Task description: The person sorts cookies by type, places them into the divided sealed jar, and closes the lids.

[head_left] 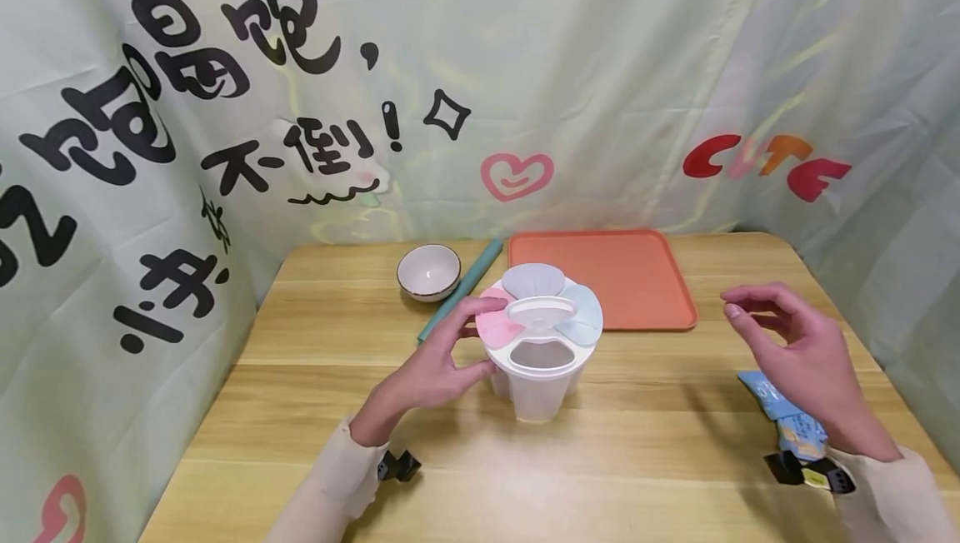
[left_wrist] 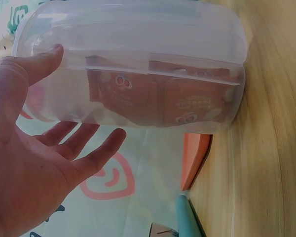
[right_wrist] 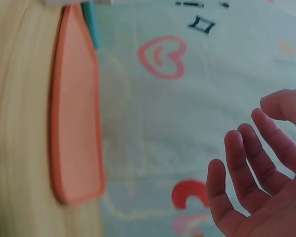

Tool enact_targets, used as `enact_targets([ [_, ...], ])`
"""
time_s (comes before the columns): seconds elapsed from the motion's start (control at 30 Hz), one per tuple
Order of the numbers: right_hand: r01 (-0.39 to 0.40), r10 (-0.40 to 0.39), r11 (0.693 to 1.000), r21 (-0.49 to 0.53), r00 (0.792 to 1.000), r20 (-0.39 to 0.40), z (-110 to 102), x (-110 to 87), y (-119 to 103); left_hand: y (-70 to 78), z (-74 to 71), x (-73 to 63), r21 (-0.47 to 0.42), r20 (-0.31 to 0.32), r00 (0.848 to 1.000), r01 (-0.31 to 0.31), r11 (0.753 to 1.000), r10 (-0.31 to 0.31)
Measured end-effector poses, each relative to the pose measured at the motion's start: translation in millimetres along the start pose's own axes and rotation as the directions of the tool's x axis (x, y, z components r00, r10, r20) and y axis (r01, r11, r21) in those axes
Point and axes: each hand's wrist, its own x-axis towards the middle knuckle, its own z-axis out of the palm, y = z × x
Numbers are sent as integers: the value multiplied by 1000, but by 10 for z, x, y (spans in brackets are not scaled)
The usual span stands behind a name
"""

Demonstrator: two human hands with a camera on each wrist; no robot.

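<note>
A translucent plastic storage box (head_left: 542, 393) with several compartments stands upright on the table. Its white lid carries pink, lilac-grey and pale blue flaps, and the front opening is uncovered. My left hand (head_left: 442, 356) holds the box from its left side, thumb toward the front and fingers at the lid's pink flap. In the left wrist view, reddish-brown snack packets (left_wrist: 130, 96) show through the box wall. My right hand (head_left: 806, 360) hovers at the right with loosely bent fingers and nothing in them. Beneath it lie blue snack packets (head_left: 801, 435), partly hidden by the hand and wrist.
Behind the box lies an orange tray (head_left: 637, 276). A teal stick-like roll (head_left: 476, 268) slants beside it, and a small white bowl (head_left: 429, 272) with a dark rim stands to the left. A printed curtain (head_left: 600, 110) hangs along the table's back and sides.
</note>
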Motion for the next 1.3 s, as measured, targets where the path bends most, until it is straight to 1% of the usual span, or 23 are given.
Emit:
enact_targets([
  [0.07,-27,27,1000,-9,1000,8,-41,-15,94,7,-3,-4,0,-2,1000,7,1000,-7],
  [0.2,-69,70,997,-40,996,47,-133,-66,261,6,-5,-5,1,-2,1000,12,1000,-12],
  [0.3,-113,125,986,-119,987,101,-225,-124,358,-8,2,-6,-3,1,1000,6,1000,-6],
  [0.4,-136,173,966,-219,972,157,-293,-178,451,-17,3,-10,1,0,1000,3,1000,-3],
  [0.5,-122,183,951,-283,963,200,-325,-236,543,-19,6,-12,3,-1,1000,8,1000,-8],
  [0.63,-96,181,934,-345,957,225,-326,-308,646,-18,8,-13,9,-4,1000,14,1000,-14],
  [0.7,-67,169,916,-394,959,229,-323,-338,685,-16,6,-17,12,-3,1000,20,1000,-20],
  [0.8,-26,159,882,-470,956,245,-314,-366,725,-7,-2,-26,16,-5,1000,26,1000,-26],
  [0.87,-17,168,862,-506,952,255,-318,-377,745,2,-1,-26,17,-6,1000,28,999,-28],
  [0.93,-24,191,850,-526,945,266,-323,-386,764,9,0,-28,16,-6,1000,28,999,-28],
  [1.03,-33,215,841,-539,936,277,-339,-405,807,12,3,-33,16,-7,999,33,999,-33],
  [1.1,-27,211,841,-541,936,280,-351,-432,851,10,5,-37,15,-8,999,36,999,-35],
  [1.3,-13,187,856,-517,940,286,-355,-502,963,3,11,-19,2,-5,1000,26,1000,-26],
])
